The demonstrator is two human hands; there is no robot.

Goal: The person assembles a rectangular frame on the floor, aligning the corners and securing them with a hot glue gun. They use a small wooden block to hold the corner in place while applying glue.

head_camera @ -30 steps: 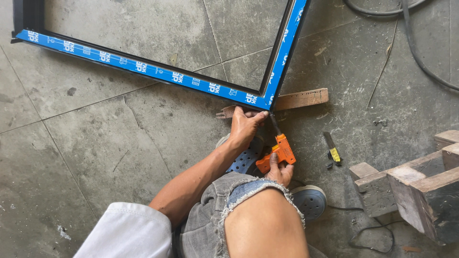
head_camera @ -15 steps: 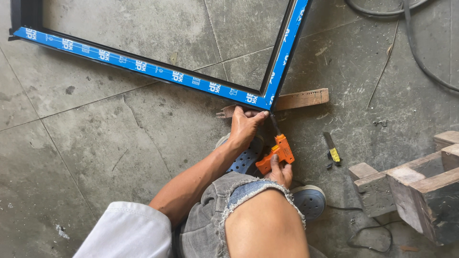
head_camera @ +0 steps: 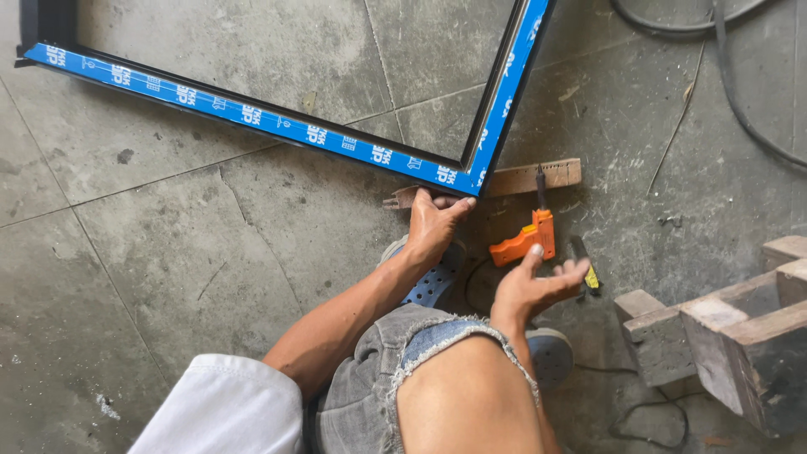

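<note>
Concrete floor (head_camera: 210,252): orange drill (head_camera: 524,241) just beyond right fingers (head_camera: 551,273).

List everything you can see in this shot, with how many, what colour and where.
Metal frame with blue protective film: one, blue and black, on the floor, corner near the left hand.
Wooden strip: one, brown, under the frame corner.
Orange power drill: one, on the floor, right of the corner.
Small yellow-and-black tool: one, beside the drill.
Wooden pallet block: one, grey-brown, right edge.
Black cables: some, top right.
Left hand: at the frame corner.
Right hand: open, below the drill, holding nothing.
</note>
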